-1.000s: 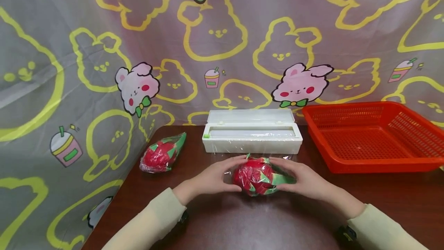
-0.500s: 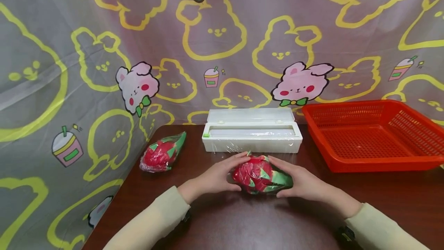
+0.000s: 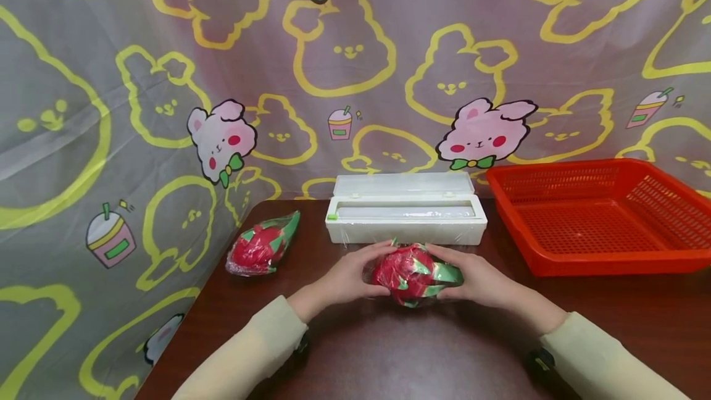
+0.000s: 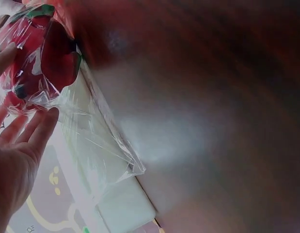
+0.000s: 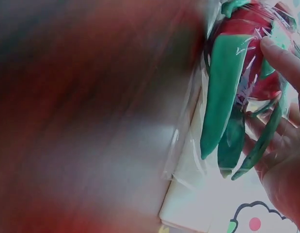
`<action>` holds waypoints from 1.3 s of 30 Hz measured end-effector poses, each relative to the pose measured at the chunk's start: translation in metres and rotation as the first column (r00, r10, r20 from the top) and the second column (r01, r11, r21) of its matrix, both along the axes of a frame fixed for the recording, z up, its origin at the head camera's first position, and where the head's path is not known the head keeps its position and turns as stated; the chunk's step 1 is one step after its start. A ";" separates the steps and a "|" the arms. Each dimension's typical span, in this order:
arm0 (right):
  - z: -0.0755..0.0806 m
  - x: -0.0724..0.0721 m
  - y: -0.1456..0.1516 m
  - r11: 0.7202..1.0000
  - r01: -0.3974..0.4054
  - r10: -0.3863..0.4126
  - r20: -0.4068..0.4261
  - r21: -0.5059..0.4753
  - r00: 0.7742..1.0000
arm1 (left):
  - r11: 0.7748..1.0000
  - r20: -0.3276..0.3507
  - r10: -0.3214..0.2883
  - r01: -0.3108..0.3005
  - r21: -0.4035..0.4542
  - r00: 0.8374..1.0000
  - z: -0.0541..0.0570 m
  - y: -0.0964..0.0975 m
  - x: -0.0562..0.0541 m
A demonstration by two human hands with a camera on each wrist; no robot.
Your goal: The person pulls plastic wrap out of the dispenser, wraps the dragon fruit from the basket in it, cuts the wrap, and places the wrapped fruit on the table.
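Note:
A red dragon fruit (image 3: 410, 273) with green scales is held between both hands in front of the white cling film dispenser (image 3: 405, 233). My left hand (image 3: 345, 276) grips its left end, thumb in front and fingers behind. On the other side my right hand (image 3: 484, 278) holds the end with the long green tips. Clear cling film (image 4: 94, 128) covers the fruit and stretches towards the dispenser in the left wrist view. Long green scales (image 5: 227, 92) show through the film in the right wrist view, beside the right thumb.
A second dragon fruit (image 3: 258, 250), wrapped in film, lies at the left of the dark brown table (image 3: 411, 357). At the back right stands a red plastic basket (image 3: 622, 262). A patterned curtain (image 3: 355, 79) hangs behind the table.
Both hands have moved slightly away from the body with the dragon fruit, closer to the dispenser. The fruit has turned a little between them, and the right hand has shifted inwards.

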State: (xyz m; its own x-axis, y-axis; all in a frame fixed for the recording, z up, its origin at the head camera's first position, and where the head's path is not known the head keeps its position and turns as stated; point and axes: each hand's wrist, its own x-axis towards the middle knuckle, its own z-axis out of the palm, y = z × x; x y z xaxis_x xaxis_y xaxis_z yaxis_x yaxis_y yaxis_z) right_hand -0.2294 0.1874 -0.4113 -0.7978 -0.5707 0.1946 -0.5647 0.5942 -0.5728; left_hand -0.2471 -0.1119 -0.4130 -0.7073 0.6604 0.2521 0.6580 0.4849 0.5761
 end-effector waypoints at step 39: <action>0.025 -0.030 -0.003 0.997 0.042 -0.043 -0.012 -0.061 0.999 | 0.996 0.299 0.090 -0.091 -0.012 0.950 0.015 0.005 -0.037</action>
State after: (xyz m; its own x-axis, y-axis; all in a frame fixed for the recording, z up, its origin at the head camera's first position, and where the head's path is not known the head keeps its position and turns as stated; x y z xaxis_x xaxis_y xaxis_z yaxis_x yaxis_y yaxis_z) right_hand -0.2591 0.1847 -0.3866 -0.8181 -0.5234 0.2382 -0.5475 0.5822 -0.6011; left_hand -0.2844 -0.1073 -0.3979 -0.8073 0.5898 0.0215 0.4090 0.5329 0.7408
